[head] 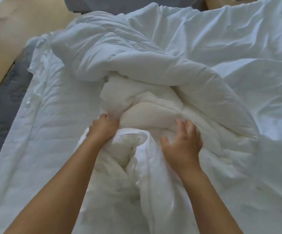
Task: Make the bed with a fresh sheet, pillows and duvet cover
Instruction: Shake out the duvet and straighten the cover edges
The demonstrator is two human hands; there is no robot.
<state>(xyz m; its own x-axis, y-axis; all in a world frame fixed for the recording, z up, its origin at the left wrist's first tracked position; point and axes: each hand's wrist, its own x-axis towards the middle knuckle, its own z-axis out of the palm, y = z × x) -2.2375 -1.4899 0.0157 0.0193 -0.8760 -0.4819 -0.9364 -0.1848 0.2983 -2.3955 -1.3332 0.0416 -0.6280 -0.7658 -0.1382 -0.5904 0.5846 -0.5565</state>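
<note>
Head view: left hand [103, 129] fisted on duvet cover [142, 141] hem, near edge of bed [44, 135]; right hand [182, 144] spread flat on cream duvet [153, 108], gripping nothing.

We see the bed [5, 102], its grey mattress edge running down the left of the frame, covered by a white quilted sheet [52, 132] at lower left, with a bunched white duvet [136, 65] heaped on it at centre and crumpled white cloth [238, 39] spread across the upper right.
</note>
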